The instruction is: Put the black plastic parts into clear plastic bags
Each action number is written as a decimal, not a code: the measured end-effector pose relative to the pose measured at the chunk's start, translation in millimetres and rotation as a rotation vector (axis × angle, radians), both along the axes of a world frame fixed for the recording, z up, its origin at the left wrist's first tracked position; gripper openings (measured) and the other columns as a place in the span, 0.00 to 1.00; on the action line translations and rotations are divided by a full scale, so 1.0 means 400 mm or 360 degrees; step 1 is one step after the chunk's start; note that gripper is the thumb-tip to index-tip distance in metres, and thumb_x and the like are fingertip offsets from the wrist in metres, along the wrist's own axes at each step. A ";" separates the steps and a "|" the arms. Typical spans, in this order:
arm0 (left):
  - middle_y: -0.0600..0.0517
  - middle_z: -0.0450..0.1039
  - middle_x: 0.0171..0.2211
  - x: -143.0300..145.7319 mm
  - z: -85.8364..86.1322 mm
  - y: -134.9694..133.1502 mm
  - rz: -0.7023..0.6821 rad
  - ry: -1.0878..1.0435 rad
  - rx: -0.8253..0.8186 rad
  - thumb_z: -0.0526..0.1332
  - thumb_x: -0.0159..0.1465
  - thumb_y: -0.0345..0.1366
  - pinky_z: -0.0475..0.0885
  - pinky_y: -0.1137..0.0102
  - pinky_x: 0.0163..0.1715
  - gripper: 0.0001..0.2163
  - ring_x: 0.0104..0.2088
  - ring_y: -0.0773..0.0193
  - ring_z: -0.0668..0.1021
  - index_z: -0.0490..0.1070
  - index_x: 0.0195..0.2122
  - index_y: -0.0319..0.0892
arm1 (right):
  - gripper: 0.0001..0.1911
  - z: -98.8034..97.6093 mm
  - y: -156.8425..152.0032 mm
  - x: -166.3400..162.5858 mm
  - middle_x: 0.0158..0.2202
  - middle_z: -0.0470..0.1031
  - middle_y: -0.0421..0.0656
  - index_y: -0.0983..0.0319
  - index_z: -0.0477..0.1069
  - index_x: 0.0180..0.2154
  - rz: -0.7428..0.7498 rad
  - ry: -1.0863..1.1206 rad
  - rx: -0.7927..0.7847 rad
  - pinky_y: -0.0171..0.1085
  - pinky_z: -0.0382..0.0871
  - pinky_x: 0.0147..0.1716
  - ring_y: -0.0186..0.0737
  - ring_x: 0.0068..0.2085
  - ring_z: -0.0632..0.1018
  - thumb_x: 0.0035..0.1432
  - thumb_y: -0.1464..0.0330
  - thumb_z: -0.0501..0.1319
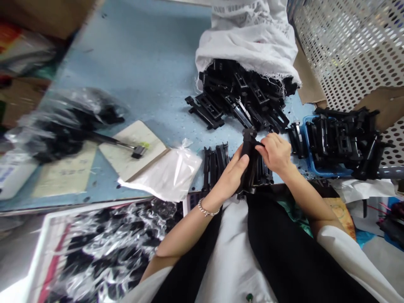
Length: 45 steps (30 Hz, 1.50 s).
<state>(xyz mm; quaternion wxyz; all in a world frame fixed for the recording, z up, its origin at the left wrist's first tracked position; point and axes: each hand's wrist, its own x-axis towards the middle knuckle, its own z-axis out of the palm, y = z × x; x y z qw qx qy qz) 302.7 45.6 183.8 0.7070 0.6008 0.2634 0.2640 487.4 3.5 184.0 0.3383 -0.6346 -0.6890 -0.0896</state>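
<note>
My left hand point(232, 174) wraps around a long black plastic part point(248, 162) held upright over the table's near edge. My right hand point(275, 152) pinches the top of the same part, fingers closed on a small black piece there. Just below and left of the hands, a short row of similar black parts point(215, 162) lies lined up on the blue table point(142, 63). A heap of the same black parts point(243, 99) spills from a white cloth sack point(249, 38) beyond the hands.
A blue tray point(311, 166) piled with black parts sits at the right, by a perforated white panel point(350, 46). A clear plastic bag point(170, 172), a notebook point(132, 147) with a brush, and bagged black parts point(69, 122) lie left. A box of bagged parts point(104, 248) stands below.
</note>
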 end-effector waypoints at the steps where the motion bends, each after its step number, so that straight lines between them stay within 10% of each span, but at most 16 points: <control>1: 0.48 0.59 0.72 0.002 -0.004 -0.001 0.0060 0.0024 0.0005 0.54 0.70 0.57 0.52 0.57 0.73 0.31 0.73 0.52 0.59 0.63 0.68 0.45 | 0.23 -0.003 0.002 -0.002 0.30 0.70 0.43 0.59 0.67 0.35 -0.0019 0.0071 -0.0093 0.40 0.63 0.34 0.41 0.32 0.72 0.75 0.52 0.45; 8: 0.47 0.67 0.67 -0.001 -0.015 0.017 0.0441 0.0317 -0.0123 0.50 0.73 0.54 0.56 0.60 0.71 0.26 0.71 0.53 0.64 0.69 0.62 0.42 | 0.25 -0.024 -0.093 -0.080 0.31 0.73 0.44 0.60 0.69 0.35 0.0238 0.0070 -0.0390 0.40 0.61 0.34 0.42 0.33 0.71 0.75 0.52 0.45; 13: 0.49 0.53 0.74 0.037 -0.053 -0.010 0.0512 0.0229 0.0274 0.45 0.74 0.57 0.51 0.62 0.73 0.31 0.74 0.57 0.56 0.54 0.72 0.47 | 0.23 -0.063 -0.176 -0.125 0.30 0.71 0.43 0.59 0.67 0.34 0.0126 0.0385 -0.0658 0.39 0.64 0.33 0.40 0.31 0.72 0.76 0.55 0.43; 18: 0.38 0.50 0.74 0.129 -0.085 -0.041 0.0019 0.0318 0.0700 0.41 0.75 0.53 0.54 0.56 0.72 0.33 0.74 0.54 0.56 0.44 0.75 0.38 | 0.22 -0.057 -0.273 -0.022 0.28 0.70 0.41 0.57 0.65 0.32 -0.0294 0.0560 -0.0760 0.37 0.64 0.32 0.39 0.30 0.72 0.74 0.54 0.46; 23: 0.36 0.56 0.72 0.153 -0.128 -0.071 -0.0480 0.0790 0.1610 0.53 0.73 0.49 0.45 0.41 0.72 0.30 0.74 0.43 0.53 0.60 0.70 0.34 | 0.20 -0.095 -0.331 0.065 0.30 0.75 0.46 0.59 0.69 0.32 -0.0801 -0.0023 -0.0959 0.38 0.59 0.32 0.43 0.33 0.75 0.74 0.58 0.48; 34: 0.41 0.48 0.75 -0.028 -0.134 -0.039 -0.0453 0.1046 0.1928 0.62 0.64 0.61 0.41 0.30 0.67 0.40 0.74 0.34 0.48 0.57 0.72 0.46 | 0.15 -0.047 -0.293 0.110 0.37 0.82 0.44 0.58 0.73 0.37 -0.0748 -0.0287 -0.1761 0.37 0.52 0.28 0.44 0.35 0.80 0.73 0.60 0.53; 40: 0.37 0.52 0.73 -0.109 -0.171 -0.028 -0.0344 0.1280 0.1824 0.66 0.60 0.60 0.43 0.28 0.66 0.42 0.73 0.29 0.51 0.60 0.71 0.45 | 0.12 -0.020 -0.289 0.105 0.37 0.81 0.43 0.58 0.73 0.37 -0.0338 -0.0205 -0.1738 0.37 0.62 0.32 0.44 0.38 0.81 0.71 0.60 0.56; 45: 0.38 0.47 0.74 -0.085 -0.171 -0.037 -0.0369 0.1203 0.1910 0.69 0.58 0.58 0.42 0.30 0.67 0.47 0.74 0.32 0.50 0.53 0.74 0.47 | 0.23 -0.038 -0.189 0.144 0.56 0.74 0.56 0.61 0.72 0.57 -0.0652 -0.0090 -0.1186 0.50 0.71 0.50 0.59 0.56 0.75 0.72 0.54 0.52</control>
